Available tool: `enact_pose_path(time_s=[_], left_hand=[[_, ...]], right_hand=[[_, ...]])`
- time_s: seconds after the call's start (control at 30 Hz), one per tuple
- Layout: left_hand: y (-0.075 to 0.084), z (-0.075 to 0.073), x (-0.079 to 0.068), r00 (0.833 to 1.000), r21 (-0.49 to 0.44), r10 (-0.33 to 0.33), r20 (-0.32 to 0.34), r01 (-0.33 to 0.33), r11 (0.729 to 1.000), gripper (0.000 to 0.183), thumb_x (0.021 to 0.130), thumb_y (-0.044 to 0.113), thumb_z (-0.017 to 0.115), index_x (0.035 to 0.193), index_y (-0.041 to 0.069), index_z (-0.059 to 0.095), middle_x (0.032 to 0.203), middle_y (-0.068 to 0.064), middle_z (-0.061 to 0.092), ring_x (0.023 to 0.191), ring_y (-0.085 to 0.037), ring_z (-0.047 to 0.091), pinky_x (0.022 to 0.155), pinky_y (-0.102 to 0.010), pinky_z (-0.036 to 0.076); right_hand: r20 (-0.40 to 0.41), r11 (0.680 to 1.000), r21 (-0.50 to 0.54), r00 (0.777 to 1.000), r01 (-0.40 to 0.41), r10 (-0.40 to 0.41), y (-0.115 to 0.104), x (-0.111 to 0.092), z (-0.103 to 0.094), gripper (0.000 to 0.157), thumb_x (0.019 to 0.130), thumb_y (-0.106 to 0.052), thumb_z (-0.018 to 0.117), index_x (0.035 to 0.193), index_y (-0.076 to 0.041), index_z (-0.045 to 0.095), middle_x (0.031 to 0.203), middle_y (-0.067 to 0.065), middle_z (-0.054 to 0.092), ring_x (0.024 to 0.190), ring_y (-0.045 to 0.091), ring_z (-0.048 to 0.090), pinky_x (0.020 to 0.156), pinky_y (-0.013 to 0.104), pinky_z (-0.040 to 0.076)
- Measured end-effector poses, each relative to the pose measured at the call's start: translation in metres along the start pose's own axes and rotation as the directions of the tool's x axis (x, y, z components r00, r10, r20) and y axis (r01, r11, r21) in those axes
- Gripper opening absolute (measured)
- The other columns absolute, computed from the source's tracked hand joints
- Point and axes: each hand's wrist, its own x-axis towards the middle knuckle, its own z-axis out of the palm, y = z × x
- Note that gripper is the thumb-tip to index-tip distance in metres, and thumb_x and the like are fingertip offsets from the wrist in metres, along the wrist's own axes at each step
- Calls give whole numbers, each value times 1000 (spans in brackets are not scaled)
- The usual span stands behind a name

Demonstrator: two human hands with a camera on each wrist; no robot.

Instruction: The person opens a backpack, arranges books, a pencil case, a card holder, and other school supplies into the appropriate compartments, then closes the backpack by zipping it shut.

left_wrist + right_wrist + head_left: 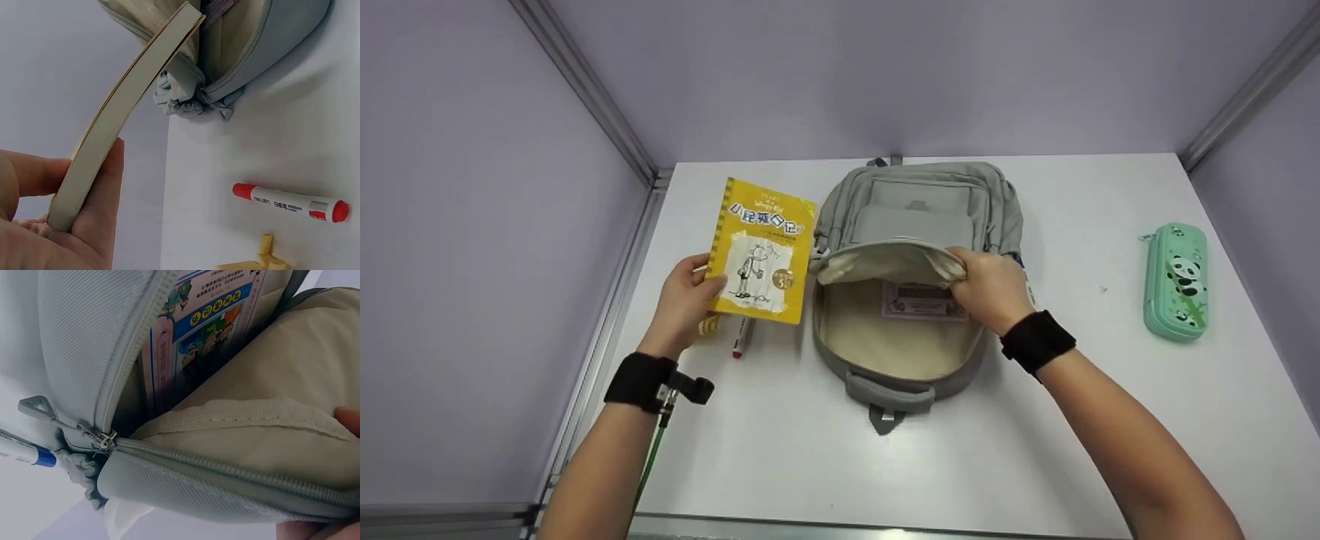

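A yellow book [763,255] with a cartoon figure on its cover is pinched at its left edge by my left hand [686,300], thumb on the front. In the left wrist view the book [121,109] shows its page edges between thumb and fingers. To its right a grey backpack [919,199] lies unzipped on the table. My right hand [994,289] grips the edge of its front flap [885,259] and holds it up. Inside the backpack is a pink-bordered book [214,332], partly hidden by the flap.
A green panda pencil case [1177,281] lies at the right of the white table [1080,420]. Below the yellow book are a red-capped marker [289,202] and a yellow object [264,259], partly cut off. A blue-capped marker [25,450] sits beside the backpack.
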Motion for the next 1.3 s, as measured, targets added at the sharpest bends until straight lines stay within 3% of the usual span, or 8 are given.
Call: enact_pose_path(time_s=[0.17,0.37,0.63,0.73,0.87,1.07,1.3], left_hand=[[-12,-11,-5,997,2,-79,-8,79,997,57,103,11,55,154,-1,32,135,-20,57,94,-19,69,69,-26,56],[-20,-24,-19,985,10,-150,81,149,989,58,104,12,56,154,-4,32,134,-22,57,96,-19,70,80,-31,59],[-28,-55,-28,947,44,-236,219,232,972,60,103,10,58,154,-7,31,127,-22,60,96,-24,71,84,-37,59],[-32,-58,-31,929,76,-246,276,234,969,61,102,10,60,154,-7,31,126,-23,61,99,-28,72,84,-38,59],[-33,-41,-33,904,82,-244,352,230,970,61,101,11,62,153,-6,33,127,-25,62,102,-32,72,85,-40,59],[-29,4,-34,872,53,-267,410,270,962,59,99,12,65,151,-2,39,128,-24,62,103,-32,71,84,-41,59],[-26,53,-33,811,-46,-291,507,363,931,54,100,9,64,148,-3,42,127,-23,64,103,-29,71,84,-40,59]], right_hand=[[-7,999,17,999,-40,40,-2,5,-2,39,75,2,70,112,-8,76,95,14,77,79,40,73,68,56,55],[-2,998,16,998,-60,60,-3,8,-5,45,74,4,68,117,-5,74,98,18,76,82,41,72,70,56,55],[7,995,25,996,-92,92,-3,11,-7,44,73,2,69,116,-7,74,99,17,76,84,41,72,74,56,55],[2,995,29,996,-94,94,-4,12,-7,43,74,1,70,116,-7,75,99,17,76,84,41,72,74,56,55],[-6,995,32,996,-90,90,-5,13,-7,43,74,0,73,116,-7,75,100,16,76,85,41,72,74,56,55],[-3,996,29,996,-86,86,-7,14,-5,42,74,-2,74,115,-8,75,100,16,76,84,41,72,74,56,55],[-9,997,35,998,-62,63,-9,15,-5,40,74,-2,73,114,-7,75,96,16,76,81,40,72,70,55,55]])
